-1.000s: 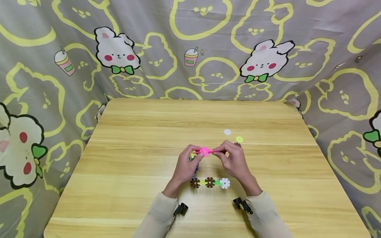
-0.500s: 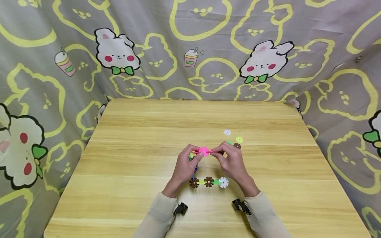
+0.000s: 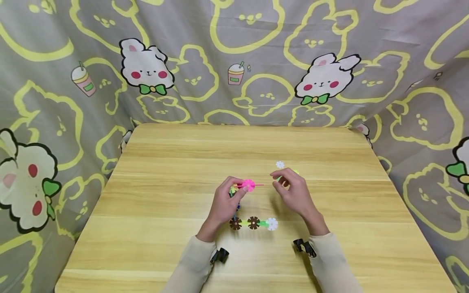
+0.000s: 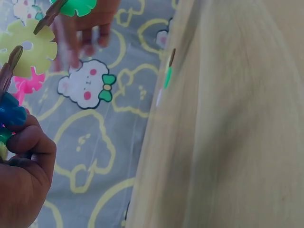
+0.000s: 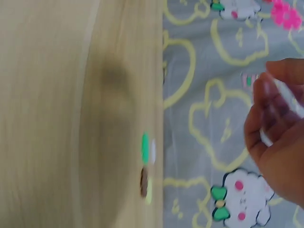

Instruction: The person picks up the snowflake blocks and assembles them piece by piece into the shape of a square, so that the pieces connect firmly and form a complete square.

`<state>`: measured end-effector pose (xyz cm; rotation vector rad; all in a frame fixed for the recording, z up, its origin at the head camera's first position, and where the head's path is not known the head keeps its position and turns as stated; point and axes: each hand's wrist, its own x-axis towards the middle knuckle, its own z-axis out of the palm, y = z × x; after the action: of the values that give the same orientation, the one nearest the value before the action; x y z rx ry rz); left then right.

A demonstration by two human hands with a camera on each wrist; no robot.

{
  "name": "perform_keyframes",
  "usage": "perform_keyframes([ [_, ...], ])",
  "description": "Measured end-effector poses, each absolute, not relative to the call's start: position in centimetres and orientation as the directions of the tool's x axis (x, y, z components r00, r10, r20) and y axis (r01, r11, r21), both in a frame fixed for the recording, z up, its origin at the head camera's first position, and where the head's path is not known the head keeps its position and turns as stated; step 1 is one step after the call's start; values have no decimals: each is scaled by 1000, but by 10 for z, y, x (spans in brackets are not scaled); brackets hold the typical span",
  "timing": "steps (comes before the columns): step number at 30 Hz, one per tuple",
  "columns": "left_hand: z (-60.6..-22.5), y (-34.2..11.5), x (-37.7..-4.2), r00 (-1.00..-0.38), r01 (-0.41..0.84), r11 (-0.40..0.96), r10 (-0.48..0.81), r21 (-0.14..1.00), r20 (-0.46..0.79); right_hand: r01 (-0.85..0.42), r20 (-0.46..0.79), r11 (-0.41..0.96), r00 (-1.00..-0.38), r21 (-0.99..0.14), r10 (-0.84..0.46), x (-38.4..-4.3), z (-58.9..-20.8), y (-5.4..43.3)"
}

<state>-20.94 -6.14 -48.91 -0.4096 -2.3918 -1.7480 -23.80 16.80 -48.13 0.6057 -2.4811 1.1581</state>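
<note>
Left hand (image 3: 224, 200) pinches the pink disc (image 3: 248, 185) of a linked chain (image 3: 251, 220), raised above the worktop (image 3: 154, 203). Right hand (image 3: 296, 194) is just beside it, thumb and fingers parted. A white disc (image 3: 280, 165) lies beyond. The curtain's printed cup (image 3: 235, 74) bears a green label; any lettering there is too small to read.

Tabletop (image 3: 154, 191) free at left and right of head view; disc chain (image 3: 250, 222) bars lower centre, white disc (image 3: 280, 164) right of centre.
</note>
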Motion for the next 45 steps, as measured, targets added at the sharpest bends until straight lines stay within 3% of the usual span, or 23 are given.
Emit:
perform_keyframes([
  [5, -480, -63, -206, -957, 289, 264, 117, 920, 266, -277, 261, 713, -956, -644, -135, -246, -490, 189],
  [11, -455, -61, -197, -968, 249, 246, 100, 937, 231, -127, 111, 765, -991, -631, -73, -254, -501, 206],
  [21, -456, -60, -198, -970, 238, 249, 108, 939, 217, -4, -41, 819, -999, -573, -33, -261, -510, 218],
  [30, -452, -61, -194, -964, 261, 259, 124, 930, 236, 33, -198, 900, -978, -436, -60, -260, -510, 221],
  [45, -489, -64, -207, -957, 286, 244, 119, 927, 264, 48, -199, 901, -979, -430, -43, -260, -509, 221],
])
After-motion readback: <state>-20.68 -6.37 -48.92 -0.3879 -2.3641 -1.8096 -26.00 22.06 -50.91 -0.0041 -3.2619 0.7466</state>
